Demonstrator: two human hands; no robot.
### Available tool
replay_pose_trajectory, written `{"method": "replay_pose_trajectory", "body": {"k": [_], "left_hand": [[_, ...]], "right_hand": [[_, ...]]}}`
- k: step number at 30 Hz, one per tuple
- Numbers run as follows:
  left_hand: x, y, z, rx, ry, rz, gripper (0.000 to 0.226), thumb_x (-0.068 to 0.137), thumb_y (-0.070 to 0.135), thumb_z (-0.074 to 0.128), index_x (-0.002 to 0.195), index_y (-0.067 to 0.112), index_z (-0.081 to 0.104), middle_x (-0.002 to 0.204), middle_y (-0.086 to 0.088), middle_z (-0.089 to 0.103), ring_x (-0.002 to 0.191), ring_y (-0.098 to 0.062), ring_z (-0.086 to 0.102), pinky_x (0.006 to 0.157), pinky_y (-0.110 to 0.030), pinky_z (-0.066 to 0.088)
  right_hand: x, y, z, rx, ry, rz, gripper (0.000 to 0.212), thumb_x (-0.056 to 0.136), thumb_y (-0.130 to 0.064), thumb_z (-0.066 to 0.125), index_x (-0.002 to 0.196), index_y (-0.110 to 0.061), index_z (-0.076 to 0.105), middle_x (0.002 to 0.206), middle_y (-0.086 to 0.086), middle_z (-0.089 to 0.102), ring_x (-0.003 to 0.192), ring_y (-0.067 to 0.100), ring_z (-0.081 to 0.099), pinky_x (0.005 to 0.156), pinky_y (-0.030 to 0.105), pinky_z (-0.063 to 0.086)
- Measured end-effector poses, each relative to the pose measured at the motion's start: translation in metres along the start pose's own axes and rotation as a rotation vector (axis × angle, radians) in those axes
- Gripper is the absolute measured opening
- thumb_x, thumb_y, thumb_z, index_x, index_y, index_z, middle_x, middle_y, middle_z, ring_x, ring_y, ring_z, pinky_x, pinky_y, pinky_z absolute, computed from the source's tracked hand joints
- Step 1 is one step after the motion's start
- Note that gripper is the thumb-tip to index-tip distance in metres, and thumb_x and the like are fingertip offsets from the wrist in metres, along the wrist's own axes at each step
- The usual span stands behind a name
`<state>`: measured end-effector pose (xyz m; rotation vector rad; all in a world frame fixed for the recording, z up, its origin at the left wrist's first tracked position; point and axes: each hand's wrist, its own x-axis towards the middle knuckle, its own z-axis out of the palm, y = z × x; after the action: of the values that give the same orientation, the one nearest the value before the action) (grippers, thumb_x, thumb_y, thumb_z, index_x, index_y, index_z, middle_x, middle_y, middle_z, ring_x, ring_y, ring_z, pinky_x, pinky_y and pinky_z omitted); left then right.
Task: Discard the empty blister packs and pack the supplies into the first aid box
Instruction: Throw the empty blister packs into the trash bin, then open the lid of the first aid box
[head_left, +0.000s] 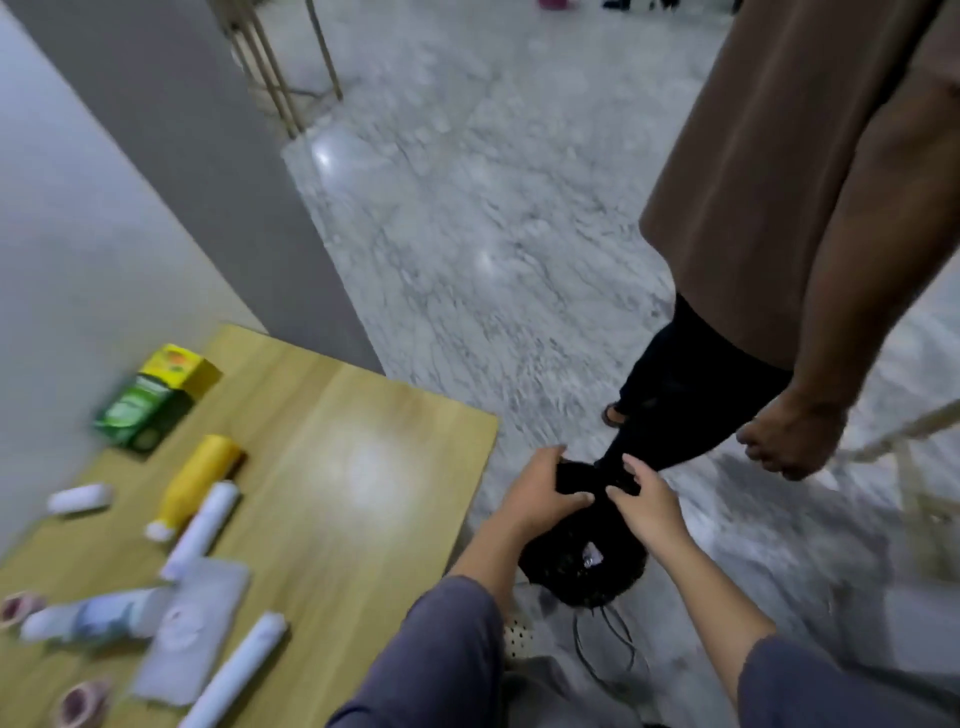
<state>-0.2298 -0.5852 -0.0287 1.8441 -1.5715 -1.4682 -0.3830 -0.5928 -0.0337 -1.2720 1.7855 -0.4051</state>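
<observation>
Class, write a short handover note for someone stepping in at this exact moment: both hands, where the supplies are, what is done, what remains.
Left hand and right hand: both grip the gathered top of a black plastic bag beside the table; something pale shows inside, unclear what.
On the light wooden table: green and yellow cartons, yellow bottle, white tubes, flat grey pouch, pink tape rolls.
Done: cannot confirm the blister packs are discarded.
Left: all supplies unpacked; first aid box not in view.
A second person stands close by.
</observation>
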Motion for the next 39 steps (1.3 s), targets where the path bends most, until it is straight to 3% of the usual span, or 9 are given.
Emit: {"method": "replay_pose_trajectory", "body": {"k": [6,16,24,29,35,37,39], "left_hand": [[-0.078,0.031,-0.094,0.044,0.212,0.082,0.077,0.093,0.028,0.068,0.155,0.011,0.026,0.162,-0.007,0.029,0.149,-0.020,0.030,0.115,-0.030,0.028],[-0.233,-0.071,-0.227,0.068,0.706,-0.158,0.080,0.090,0.028,0.070,0.155,0.010,0.026,0.163,-0.008,0.026,0.151,-0.022,0.026,0.118,-0.027,0.021],[-0.377,-0.173,-0.241,0.060,0.983,-0.438,0.084,0.089,0.032,0.070,0.156,0.014,0.023,0.166,-0.005,0.019,0.154,-0.019,0.016,0.123,-0.028,0.016],[-0.452,-0.225,-0.220,0.045,1.146,-0.583,0.093,0.086,0.034,0.074,0.158,0.014,0.019,0.168,-0.001,0.013,0.156,-0.015,0.007,0.122,-0.026,0.010],[-0.495,-0.277,-0.190,-0.078,1.241,-0.664,0.110,0.076,0.026,0.084,0.159,0.018,0.012,0.169,0.001,-0.003,0.156,-0.017,-0.003,0.126,-0.039,0.014],[-0.498,-0.296,-0.182,-0.093,1.254,-0.657,0.116,0.072,0.025,0.087,0.159,0.022,0.010,0.168,0.000,-0.006,0.156,-0.019,-0.002,0.126,-0.041,0.016],[-0.493,-0.312,-0.177,-0.081,1.295,-0.605,0.118,0.070,0.023,0.089,0.159,0.026,0.011,0.168,0.000,-0.006,0.155,-0.017,-0.001,0.124,-0.032,0.013]], "right_hand": [[-0.040,-0.115,-0.009,-0.102,-0.013,-0.240,0.053,0.089,-0.009,0.055,0.139,-0.012,0.039,0.145,0.009,0.043,0.127,0.028,0.047,0.097,0.033,0.040],[-0.111,-0.263,0.116,-0.309,-0.383,-0.762,0.054,0.083,-0.009,0.060,0.135,-0.008,0.045,0.140,0.014,0.048,0.130,0.028,0.044,0.104,0.031,0.034],[-0.212,-0.298,0.241,-0.444,-0.759,-1.121,0.054,0.083,-0.009,0.060,0.135,-0.012,0.045,0.142,0.008,0.047,0.132,0.023,0.042,0.104,0.027,0.032],[-0.268,-0.287,0.302,-0.518,-0.898,-1.324,0.055,0.084,-0.013,0.060,0.136,-0.015,0.043,0.143,0.005,0.044,0.133,0.022,0.040,0.108,0.028,0.031],[-0.303,-0.263,0.367,-0.566,-0.825,-1.694,0.065,0.086,-0.029,0.059,0.144,-0.023,0.029,0.154,0.000,0.027,0.144,0.019,0.019,0.116,0.037,0.021],[-0.301,-0.253,0.389,-0.577,-0.701,-1.901,0.068,0.081,-0.036,0.063,0.141,-0.021,0.033,0.151,0.004,0.034,0.142,0.023,0.023,0.116,0.045,0.023],[-0.296,-0.244,0.405,-0.580,-0.558,-2.055,0.077,0.074,-0.043,0.067,0.140,-0.022,0.034,0.148,0.006,0.040,0.139,0.025,0.032,0.117,0.046,0.019]]}}
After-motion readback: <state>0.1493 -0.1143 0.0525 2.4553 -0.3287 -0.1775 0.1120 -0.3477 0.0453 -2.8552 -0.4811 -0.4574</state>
